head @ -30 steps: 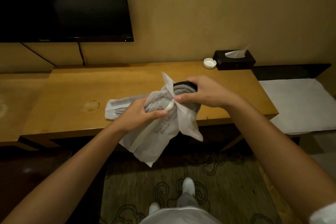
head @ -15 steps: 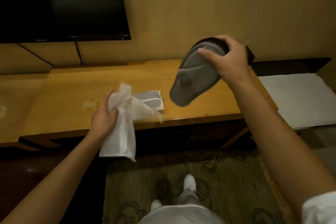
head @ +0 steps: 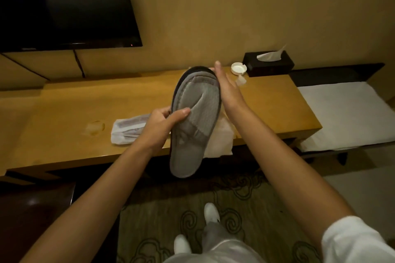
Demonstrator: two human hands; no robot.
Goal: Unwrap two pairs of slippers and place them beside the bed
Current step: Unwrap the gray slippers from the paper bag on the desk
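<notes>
Over the wooden desk (head: 64, 113), the left hand (head: 159, 126) pinched the grey slippers (head: 194, 139) mid-length; the right hand (head: 228, 92), fingers straight, pressed their heel edge.

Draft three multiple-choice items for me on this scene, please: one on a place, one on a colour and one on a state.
1. Where does the printed white packet lie?
A. on the floor
B. on the desk, behind the left hand
C. in a drawer

2. What colour is the fabric of the slippers being held?
A. white
B. red
C. grey

3. How is the right hand?
A. open, straight fingers against the slippers' edge
B. curled into an empty fist
C. pinching the packet

Answers:
1 B, the packet rests on the wooden top just past the left hand.
2 C, the fabric facing the camera is grey.
3 A, its fingers lie straight along the slippers' right side.
</notes>
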